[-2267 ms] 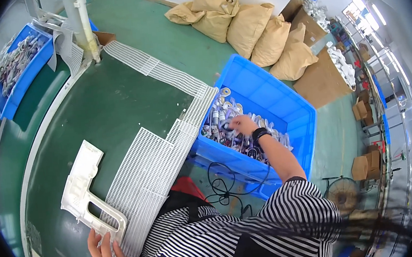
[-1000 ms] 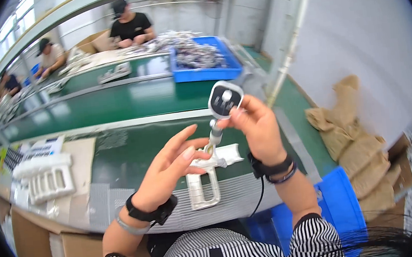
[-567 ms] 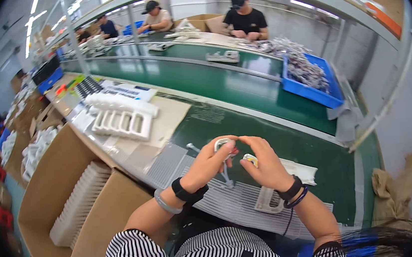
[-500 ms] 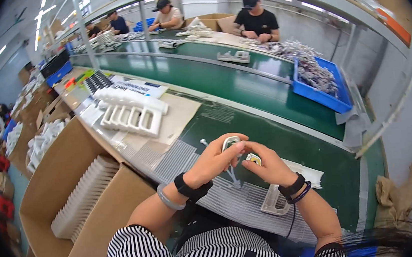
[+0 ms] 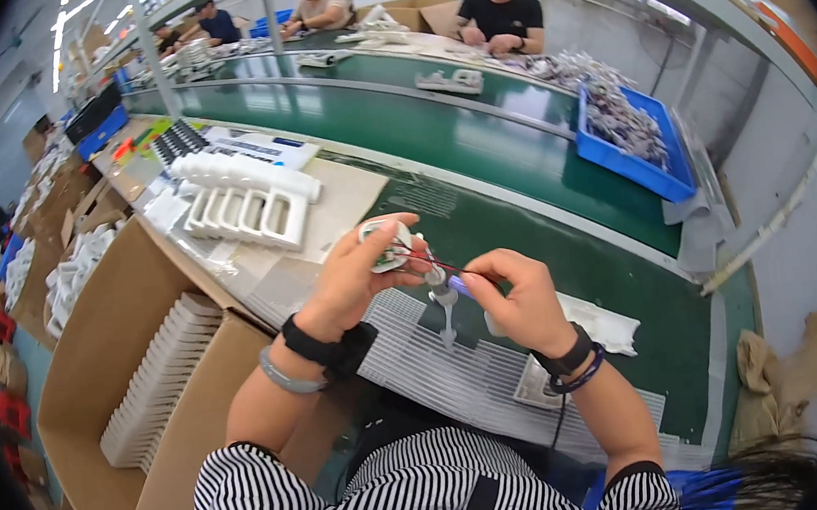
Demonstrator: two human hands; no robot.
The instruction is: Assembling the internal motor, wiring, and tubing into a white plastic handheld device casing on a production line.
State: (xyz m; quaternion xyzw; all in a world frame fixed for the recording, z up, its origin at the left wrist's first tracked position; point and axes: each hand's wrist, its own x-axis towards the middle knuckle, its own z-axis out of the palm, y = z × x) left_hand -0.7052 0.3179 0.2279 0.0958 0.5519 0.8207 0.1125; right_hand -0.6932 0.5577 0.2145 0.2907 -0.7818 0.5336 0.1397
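Observation:
My left hand (image 5: 347, 283) is closed round a small white plastic housing (image 5: 372, 232) with green showing inside it, likely a circuit board. Thin red and dark wires (image 5: 420, 253) run from the housing toward my right hand (image 5: 524, 295). Thumb and fingertips of that hand pinch the wires' far end, beside a small purple piece (image 5: 460, 287). Between and just below my hands is a pale grey part (image 5: 444, 301) with a narrow stem; how it is supported is unclear. A white plastic shell (image 5: 600, 324) lies beyond my right wrist, and another white frame-like part (image 5: 536, 386) is partly hidden under it.
A ribbed translucent mat (image 5: 430, 367) covers the near worktop. At left stand a carton (image 5: 121, 360) of stacked white parts and a row of white frames (image 5: 250, 215). Past the green conveyor (image 5: 314, 115), a blue tray (image 5: 634, 172) holds small parts; several people work there.
My hands have moved apart, the left one going left and up with the housing. Wires now stretch between them. A round yellow-centred piece by my right hand is no longer visible.

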